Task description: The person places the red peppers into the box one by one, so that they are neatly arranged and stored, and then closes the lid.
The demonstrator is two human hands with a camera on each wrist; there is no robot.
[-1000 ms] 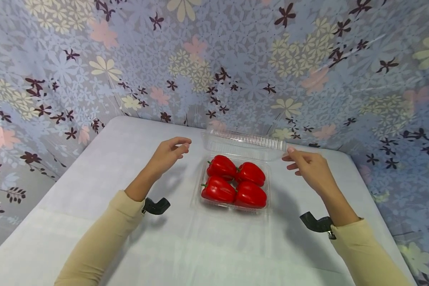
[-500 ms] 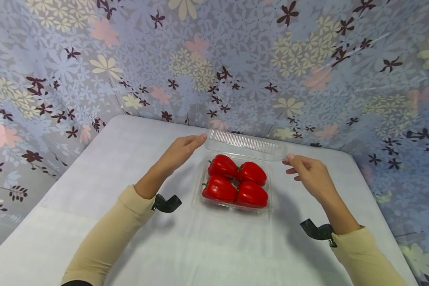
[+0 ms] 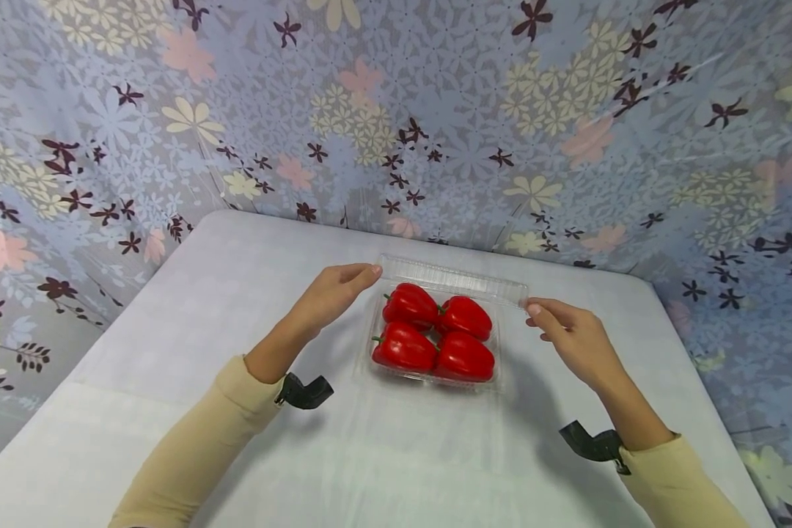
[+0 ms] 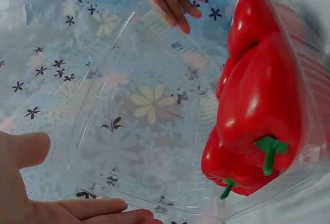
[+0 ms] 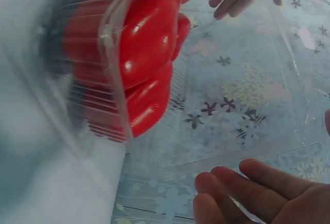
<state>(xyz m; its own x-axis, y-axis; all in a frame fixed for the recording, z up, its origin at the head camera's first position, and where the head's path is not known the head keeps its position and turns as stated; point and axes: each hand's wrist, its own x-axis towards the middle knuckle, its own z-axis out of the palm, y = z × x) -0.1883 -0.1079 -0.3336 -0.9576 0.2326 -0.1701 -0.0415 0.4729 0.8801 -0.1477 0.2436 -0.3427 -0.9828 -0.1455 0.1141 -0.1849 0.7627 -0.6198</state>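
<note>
Several red bell peppers [image 3: 405, 348] fill the base of a clear plastic clamshell box [image 3: 498, 348]. Its see-through lid [image 3: 452, 279] is raised at the far side, tilted above the back of the base. My left hand [image 3: 333, 297] is at the lid's left end. In the left wrist view that hand [image 4: 20, 198] has straight fingers along the lid's side and the thumb apart. At the lid's right end is my right hand [image 3: 577, 337], its fingertips at the corner. In the right wrist view its fingers [image 5: 263, 183] lie extended beside the lid, without curling round it.
The box stands on a table with a white cloth [image 3: 290, 455]. A flower-patterned curtain [image 3: 303, 110] hangs right behind the table's back edge. Black wrist mounts [image 3: 303, 392] stick out from both sleeves.
My left hand has moved right to reach the lid. The lid has tipped forward and down towards the peppers, and the right hand has come slightly nearer with it.
</note>
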